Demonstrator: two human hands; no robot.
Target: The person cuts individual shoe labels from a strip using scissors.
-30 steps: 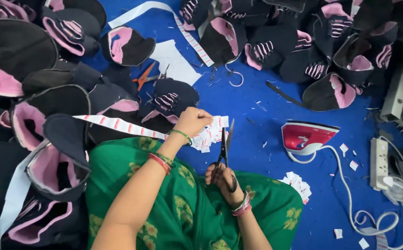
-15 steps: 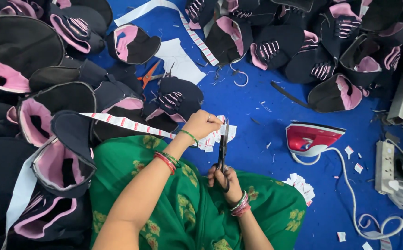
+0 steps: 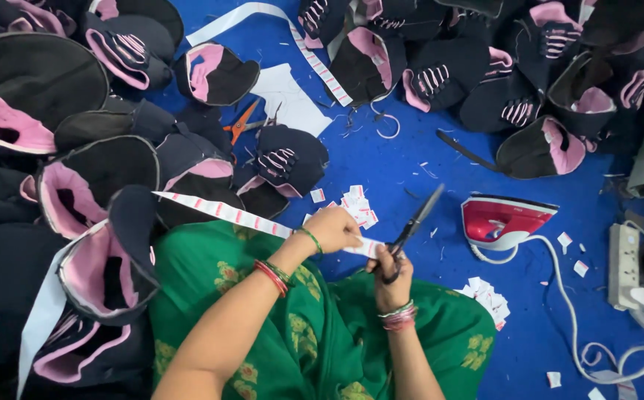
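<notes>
Black scissors in right hand meet label tape over open blue floor.

The premises were a garment workshop, worked at floor level. A blue floor covering carried heaps of black-and-pink cap pieces, a label strip, cut labels, an iron and a power strip.

We cannot read the tiny marks on the label strip, whose end vanishes under our left hand. Our right hand hides the handles of the scissors. Picture edges cut off the caps.
</notes>
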